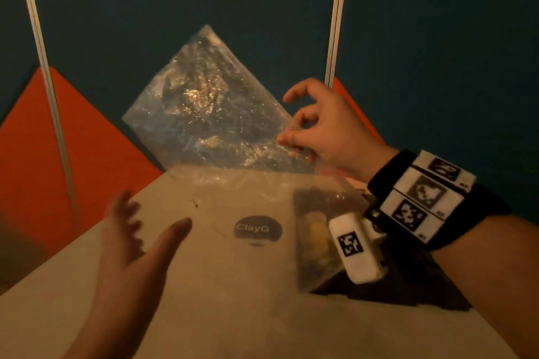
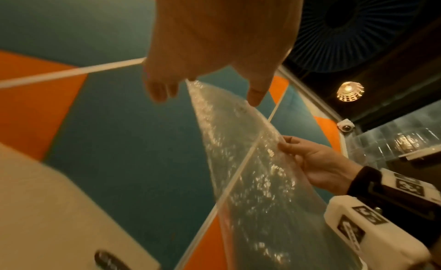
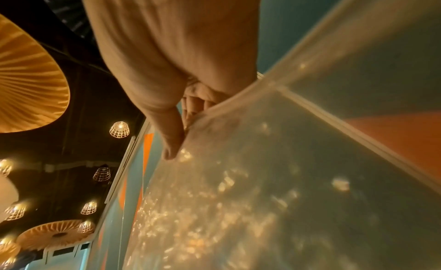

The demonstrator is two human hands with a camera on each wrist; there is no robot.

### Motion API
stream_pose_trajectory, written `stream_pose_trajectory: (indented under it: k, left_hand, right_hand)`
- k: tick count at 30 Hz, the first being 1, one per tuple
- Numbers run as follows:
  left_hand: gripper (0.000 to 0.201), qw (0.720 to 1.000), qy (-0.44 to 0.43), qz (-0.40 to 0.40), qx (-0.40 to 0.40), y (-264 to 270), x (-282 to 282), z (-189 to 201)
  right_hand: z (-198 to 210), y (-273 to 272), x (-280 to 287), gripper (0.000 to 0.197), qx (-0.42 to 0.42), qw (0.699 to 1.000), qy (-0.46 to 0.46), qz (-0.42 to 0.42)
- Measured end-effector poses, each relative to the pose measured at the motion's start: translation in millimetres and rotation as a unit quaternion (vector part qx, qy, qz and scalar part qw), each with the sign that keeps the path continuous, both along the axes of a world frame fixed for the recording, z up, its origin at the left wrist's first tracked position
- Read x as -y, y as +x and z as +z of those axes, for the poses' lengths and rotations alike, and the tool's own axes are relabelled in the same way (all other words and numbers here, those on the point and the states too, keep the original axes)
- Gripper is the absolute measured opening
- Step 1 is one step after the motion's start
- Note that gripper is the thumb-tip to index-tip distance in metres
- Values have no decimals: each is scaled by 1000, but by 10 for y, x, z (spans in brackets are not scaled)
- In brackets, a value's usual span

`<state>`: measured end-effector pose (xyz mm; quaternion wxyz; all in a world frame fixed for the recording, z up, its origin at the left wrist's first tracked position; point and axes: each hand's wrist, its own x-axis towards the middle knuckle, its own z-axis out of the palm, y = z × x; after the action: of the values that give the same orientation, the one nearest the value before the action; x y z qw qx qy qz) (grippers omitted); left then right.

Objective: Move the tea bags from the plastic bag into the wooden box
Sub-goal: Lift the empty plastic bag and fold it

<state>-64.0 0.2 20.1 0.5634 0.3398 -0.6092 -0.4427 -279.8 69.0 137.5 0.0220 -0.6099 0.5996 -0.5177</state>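
Bag (image 1: pixel 204 108): raised, far centre, pinched at right edge by right hand (image 1: pixel 323 125).
Left hand (image 1: pixel 131 245): near left, fingers spread, holding nothing.
Contents: unclear through plastic.
Box: not identifiable.
Progress: transfer apparently not begun.
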Motion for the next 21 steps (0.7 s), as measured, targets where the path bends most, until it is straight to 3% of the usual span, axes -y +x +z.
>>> stream_pose_trajectory:
  k: [3, 7, 12, 16, 21]
  left_hand:
    - [73, 979, 113, -170, 7, -322, -89, -85]
    - [18, 948, 174, -260, -66, -573, -158, -102]
    - [17, 938, 164, -300, -57, -712, -118, -153]
    - [25, 925, 154, -346, -30, -780, -94, -170]
    - [32, 929, 124, -349, 5, -833, -94, -121]
  right_hand:
    - [-137, -99, -172, 39, 56, 998, 9, -17]
    - [-356, -193, -456, 31, 118, 992, 28, -37]
    - [-525, -405, -788, 21, 193, 977, 84, -42]
    - [-639, -574, -1006, 30, 233, 962, 142, -21]
    - [-792, -729, -1166, 40, 281, 954, 102, -26]
